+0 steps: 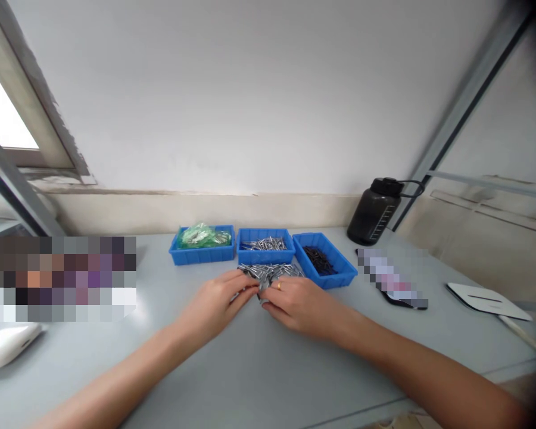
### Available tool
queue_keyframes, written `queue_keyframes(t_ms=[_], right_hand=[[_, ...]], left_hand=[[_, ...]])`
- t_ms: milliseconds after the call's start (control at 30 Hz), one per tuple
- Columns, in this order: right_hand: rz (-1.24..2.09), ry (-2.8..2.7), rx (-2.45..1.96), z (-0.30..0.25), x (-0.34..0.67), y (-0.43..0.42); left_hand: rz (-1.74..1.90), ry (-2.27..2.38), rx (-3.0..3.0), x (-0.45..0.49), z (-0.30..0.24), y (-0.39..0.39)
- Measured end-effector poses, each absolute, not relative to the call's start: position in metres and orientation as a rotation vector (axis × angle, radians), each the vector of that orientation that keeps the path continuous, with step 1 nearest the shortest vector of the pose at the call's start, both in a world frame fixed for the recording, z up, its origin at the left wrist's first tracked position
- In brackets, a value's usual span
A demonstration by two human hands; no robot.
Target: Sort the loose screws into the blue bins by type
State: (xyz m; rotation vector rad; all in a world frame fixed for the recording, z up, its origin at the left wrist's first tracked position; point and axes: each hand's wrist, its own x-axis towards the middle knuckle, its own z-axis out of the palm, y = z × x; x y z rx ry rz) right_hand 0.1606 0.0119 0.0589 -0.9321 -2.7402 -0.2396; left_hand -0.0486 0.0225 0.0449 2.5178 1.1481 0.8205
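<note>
My left hand (223, 299) and my right hand (301, 302) meet at the middle of the table, with their fingertips close together. Both are closed in a pinch around a small grey piece (263, 285); fingers cover most of it, and its kind does not show. A ring is on one right finger. Just beyond the fingertips lies a loose pile of thin silver pin-like fasteners (283, 271). Behind the pile stands a blue bin (264, 256) of similar silver fasteners. The blue bin on the right (342, 277) contains dark, screw-like pieces (319, 260).
A left blue bin (201, 256) holds a green plastic bag (203, 236). A dark bottle (370, 214) stands at the back right, near a blurred-out phone-like object (390, 279) and a white flat device (486, 301). At left are a white rounded object (9, 345) and a pixelated area.
</note>
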Motion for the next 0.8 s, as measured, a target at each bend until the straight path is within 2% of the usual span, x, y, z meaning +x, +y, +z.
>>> queue_keyframes(t_ms=[600,800], right_hand=[[-0.171,-2.827,-0.841,0.0567,0.1599,0.0083],[-0.159,-2.775,-1.0,0.0588,0.1595,0.0101]], left_hand=[[0.81,1.169,2.47,-0.0482,0.0469,0.0211],[0.865,1.219,2.478,-0.0487,0.0468,0.0218]])
